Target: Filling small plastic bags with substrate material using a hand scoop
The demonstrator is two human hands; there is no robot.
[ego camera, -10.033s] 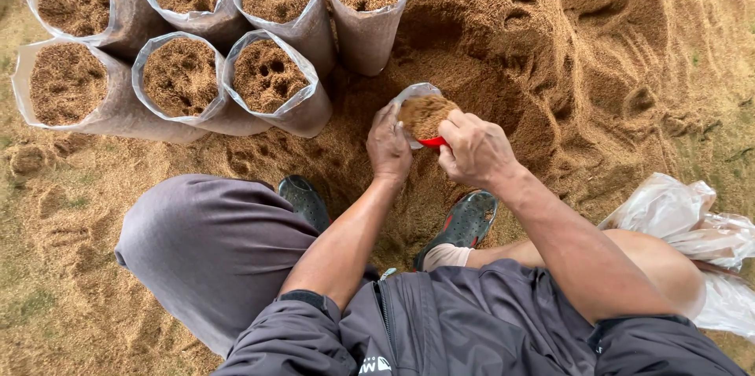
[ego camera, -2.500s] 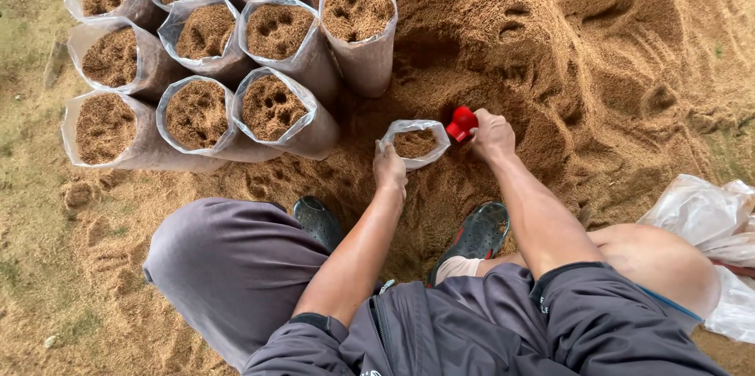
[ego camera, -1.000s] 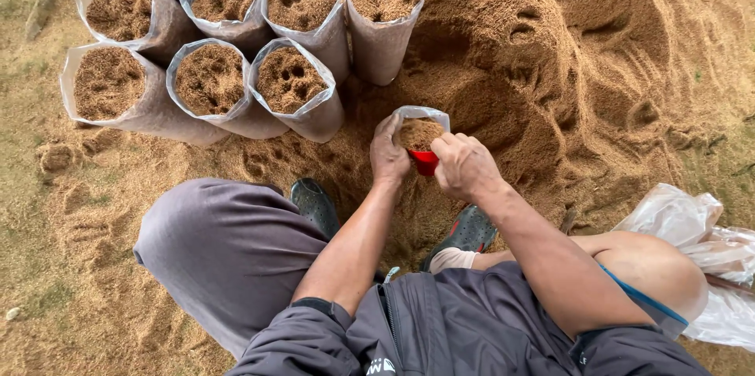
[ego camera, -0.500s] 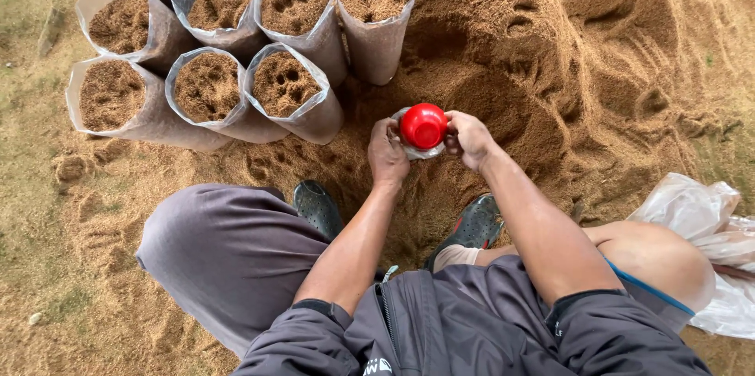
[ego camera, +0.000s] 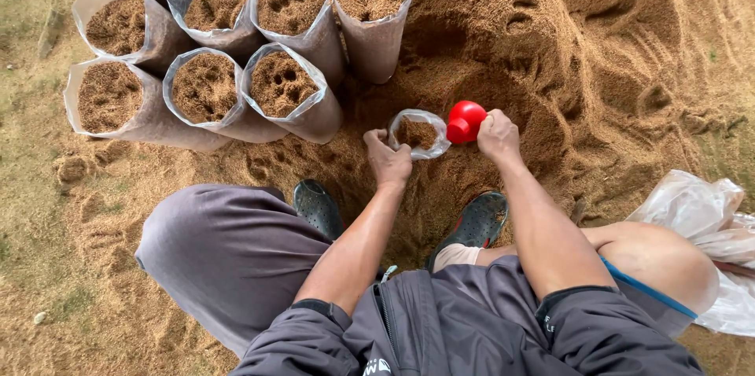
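A small clear plastic bag [ego camera: 418, 134], partly filled with brown sawdust, stands open on the ground in front of me. My left hand [ego camera: 387, 159] grips its near rim and holds it upright. My right hand [ego camera: 498, 134] holds a red scoop [ego camera: 465, 121] just to the right of the bag's mouth, its rounded back facing me. Both hands sit at the foot of a big sawdust heap [ego camera: 503, 38].
Several filled clear bags [ego camera: 283, 85] stand packed together at the upper left, each with finger dents in the sawdust. My dark shoes [ego camera: 318, 208] rest below the hands. A crumpled stack of clear plastic bags [ego camera: 708, 219] lies at the right, beside my knee.
The red scoop has moved from above the bag's mouth to its right side, towards the heap. The left hand keeps hold of the bag's rim.
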